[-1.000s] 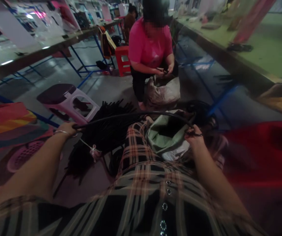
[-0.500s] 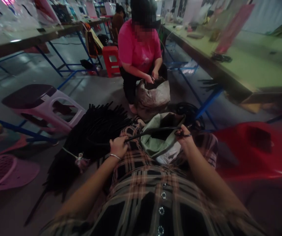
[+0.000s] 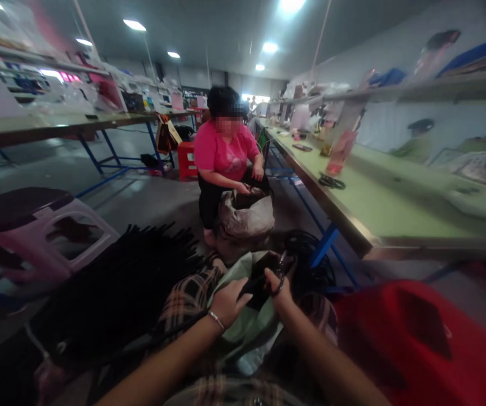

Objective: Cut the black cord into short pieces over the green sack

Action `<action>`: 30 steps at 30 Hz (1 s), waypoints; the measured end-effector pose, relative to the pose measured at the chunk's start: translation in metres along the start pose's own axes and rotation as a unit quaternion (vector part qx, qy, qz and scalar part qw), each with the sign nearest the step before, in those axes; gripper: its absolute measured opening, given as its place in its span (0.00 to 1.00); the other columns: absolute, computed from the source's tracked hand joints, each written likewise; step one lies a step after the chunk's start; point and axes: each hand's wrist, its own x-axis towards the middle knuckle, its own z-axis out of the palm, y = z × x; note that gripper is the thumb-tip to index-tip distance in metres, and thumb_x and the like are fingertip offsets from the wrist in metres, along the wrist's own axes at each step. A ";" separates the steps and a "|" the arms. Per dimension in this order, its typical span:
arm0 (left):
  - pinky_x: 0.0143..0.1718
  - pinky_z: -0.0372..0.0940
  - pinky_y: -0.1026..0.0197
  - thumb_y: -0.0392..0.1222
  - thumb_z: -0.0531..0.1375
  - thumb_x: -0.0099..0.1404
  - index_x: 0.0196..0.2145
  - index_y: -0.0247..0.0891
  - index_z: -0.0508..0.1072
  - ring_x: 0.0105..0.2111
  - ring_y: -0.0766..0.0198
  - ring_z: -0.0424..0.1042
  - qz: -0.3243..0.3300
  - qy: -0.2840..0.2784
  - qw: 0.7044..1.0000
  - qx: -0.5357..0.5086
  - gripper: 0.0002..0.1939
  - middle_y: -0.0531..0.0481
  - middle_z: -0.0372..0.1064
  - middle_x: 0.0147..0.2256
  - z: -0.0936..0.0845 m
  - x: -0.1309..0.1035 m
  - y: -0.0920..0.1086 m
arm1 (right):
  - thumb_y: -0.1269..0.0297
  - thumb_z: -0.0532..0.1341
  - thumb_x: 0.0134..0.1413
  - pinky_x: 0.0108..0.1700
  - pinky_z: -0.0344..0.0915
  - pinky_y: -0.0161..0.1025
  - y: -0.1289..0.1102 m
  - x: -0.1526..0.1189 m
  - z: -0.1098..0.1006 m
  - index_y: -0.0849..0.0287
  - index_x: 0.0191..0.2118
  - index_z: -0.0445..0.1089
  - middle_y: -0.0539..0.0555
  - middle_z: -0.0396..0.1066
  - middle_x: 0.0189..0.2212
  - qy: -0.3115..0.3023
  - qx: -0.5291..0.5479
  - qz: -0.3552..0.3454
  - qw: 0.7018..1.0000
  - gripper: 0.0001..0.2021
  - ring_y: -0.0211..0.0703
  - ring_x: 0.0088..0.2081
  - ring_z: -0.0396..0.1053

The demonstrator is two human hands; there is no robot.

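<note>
Over the mouth of a green sack (image 3: 236, 273) are both my hands. My left hand (image 3: 228, 304), with a bracelet at the wrist, is curled around a black cord (image 3: 183, 326); the cord trails back toward my lap, and part of it is hidden by the hand. My right hand (image 3: 279, 287) grips small scissors (image 3: 282, 264) by their dark handles, blades pointing up and away. The sack's inside is dark and its contents cannot be made out. To the left lies a large tied bundle of black cords (image 3: 119, 287).
Facing me, a person in a pink shirt (image 3: 228, 152) sits with hands at a greyish sack (image 3: 246, 217). A long worktable (image 3: 395, 208) runs along the right, above a red stool (image 3: 420, 338). A plastic stool (image 3: 35, 220) stands left; another table (image 3: 56, 125) is behind it.
My view has tilted up. My hands have come closer together over the green sack; the cord was stretched between them before. The person opposite has moved one hand to the knee.
</note>
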 end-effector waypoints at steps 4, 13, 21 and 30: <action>0.44 0.65 0.57 0.51 0.49 0.66 0.45 0.38 0.71 0.41 0.59 0.70 -0.059 -0.022 0.998 -0.001 0.19 0.45 0.71 0.41 0.007 0.020 0.014 | 0.49 0.65 0.40 0.20 0.55 0.32 0.002 0.007 0.008 0.61 0.20 0.62 0.48 0.60 0.14 -0.103 -0.026 -0.012 0.994 0.19 0.33 0.17 0.57; 0.43 0.62 0.60 0.49 0.46 0.68 0.46 0.40 0.69 0.40 0.61 0.70 -0.053 -0.035 0.993 0.099 0.18 0.47 0.71 0.40 -0.023 0.059 0.014 | 0.43 0.63 0.40 0.20 0.56 0.32 -0.010 0.037 0.032 0.61 0.22 0.62 0.48 0.60 0.15 -0.222 -0.052 -0.049 0.973 0.23 0.34 0.17 0.58; 0.34 0.60 0.63 0.49 0.46 0.68 0.40 0.39 0.71 0.32 0.62 0.69 0.124 -0.168 0.939 0.274 0.18 0.47 0.69 0.33 -0.068 0.130 -0.046 | 0.49 0.59 0.44 0.22 0.57 0.33 0.016 0.090 0.007 0.61 0.22 0.63 0.51 0.64 0.16 -0.128 -0.137 -0.072 0.980 0.18 0.37 0.19 0.62; 0.37 0.58 0.63 0.47 0.47 0.67 0.36 0.39 0.71 0.36 0.62 0.68 -0.008 -0.102 0.988 0.119 0.15 0.48 0.70 0.35 0.005 0.164 -0.043 | 0.57 0.58 0.43 0.21 0.56 0.33 0.003 0.122 0.015 0.61 0.20 0.62 0.50 0.62 0.17 -0.089 -0.109 -0.030 0.990 0.12 0.36 0.19 0.60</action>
